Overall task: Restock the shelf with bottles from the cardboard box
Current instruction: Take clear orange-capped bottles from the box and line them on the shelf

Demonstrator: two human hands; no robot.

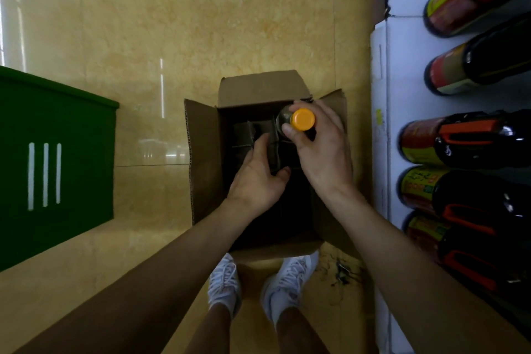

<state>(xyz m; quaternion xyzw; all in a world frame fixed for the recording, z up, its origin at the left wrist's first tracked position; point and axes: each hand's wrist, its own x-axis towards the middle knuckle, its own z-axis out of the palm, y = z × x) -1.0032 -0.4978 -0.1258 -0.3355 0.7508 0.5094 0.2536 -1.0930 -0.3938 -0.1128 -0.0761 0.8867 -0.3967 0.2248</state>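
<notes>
An open cardboard box (205, 158) stands on the floor in front of my feet, flaps folded out. My right hand (321, 149) grips the neck of a dark bottle with an orange cap (302, 119) at the box's far right corner. My left hand (258, 178) reaches into the box and presses on the cardboard divider (244, 132) inside. The rest of the box interior is dark. On the right, the white shelf (402, 72) carries several dark bottles (474, 141) with red and yellow labels and orange handles.
A green bin (54, 158) with three white stripes stands on the left on the glossy beige tile floor (172, 23). My white sneakers (284, 284) are just behind the box. A dark scuff marks the floor by the shelf base.
</notes>
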